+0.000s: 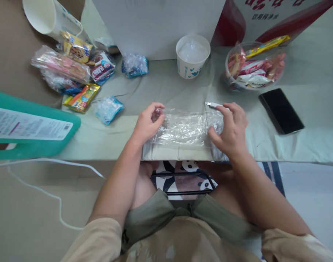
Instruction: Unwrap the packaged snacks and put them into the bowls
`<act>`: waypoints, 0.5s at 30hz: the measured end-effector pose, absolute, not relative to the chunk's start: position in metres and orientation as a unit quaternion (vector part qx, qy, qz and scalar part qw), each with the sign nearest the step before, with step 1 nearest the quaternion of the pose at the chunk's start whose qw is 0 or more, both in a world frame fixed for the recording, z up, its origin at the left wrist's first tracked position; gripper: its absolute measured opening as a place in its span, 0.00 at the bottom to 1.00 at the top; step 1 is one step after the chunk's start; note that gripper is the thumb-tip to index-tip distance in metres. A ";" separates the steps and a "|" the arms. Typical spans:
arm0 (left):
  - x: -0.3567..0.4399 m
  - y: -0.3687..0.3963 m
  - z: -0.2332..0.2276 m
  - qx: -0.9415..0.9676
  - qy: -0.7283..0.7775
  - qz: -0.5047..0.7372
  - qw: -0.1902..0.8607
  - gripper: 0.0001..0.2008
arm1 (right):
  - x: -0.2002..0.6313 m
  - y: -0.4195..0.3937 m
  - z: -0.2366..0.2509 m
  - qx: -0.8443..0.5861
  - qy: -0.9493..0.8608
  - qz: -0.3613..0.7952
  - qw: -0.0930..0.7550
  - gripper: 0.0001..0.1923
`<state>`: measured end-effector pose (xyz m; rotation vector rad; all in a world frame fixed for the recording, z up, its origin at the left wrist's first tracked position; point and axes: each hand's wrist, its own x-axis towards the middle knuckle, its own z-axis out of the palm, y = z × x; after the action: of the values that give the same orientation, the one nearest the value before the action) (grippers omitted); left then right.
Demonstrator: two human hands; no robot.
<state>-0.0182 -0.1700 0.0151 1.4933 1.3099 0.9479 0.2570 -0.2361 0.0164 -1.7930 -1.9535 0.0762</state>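
At table's near edge, left hand [147,123] and right hand [232,127] pinch opposite ends of a clear plastic bag [186,129], fingers closed on the film. A paper cup [193,54] stands at 12 o'clock, a phone [281,111] at 3. The slick film could slip off the edge.

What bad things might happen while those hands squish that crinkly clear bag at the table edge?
The clear bag lies right at the table's front edge between the left hand and right hand, so it might slide off onto the lap. The small white item by the right fingertips could get knocked away. The thin plastic may tear if pulled hard.
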 end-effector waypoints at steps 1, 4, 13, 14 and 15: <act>-0.017 -0.170 0.016 0.588 0.502 0.398 0.494 0.11 | 0.256 -0.234 0.017 -0.627 -0.738 0.046 0.244 0.31; -0.017 -0.170 0.018 0.549 0.423 0.406 0.596 0.12 | 0.250 -0.218 0.021 -0.555 -0.795 0.105 0.223 0.39; -0.032 -0.155 0.022 0.369 0.321 0.475 0.732 0.27 | 0.219 -0.180 0.052 -0.490 -0.766 0.385 0.159 0.08; -0.032 -0.153 0.023 0.329 0.324 0.496 0.736 0.28 | 0.217 -0.182 0.052 -0.491 -0.729 0.433 0.199 0.09; -0.031 -0.152 0.023 0.296 0.327 0.499 0.746 0.30 | 0.215 -0.183 0.050 -0.493 -0.684 0.478 0.246 0.11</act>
<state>-0.0313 -0.1523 0.0227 0.6474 0.7167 1.0933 0.2152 -0.1832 0.0495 -1.3459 -1.8656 1.3057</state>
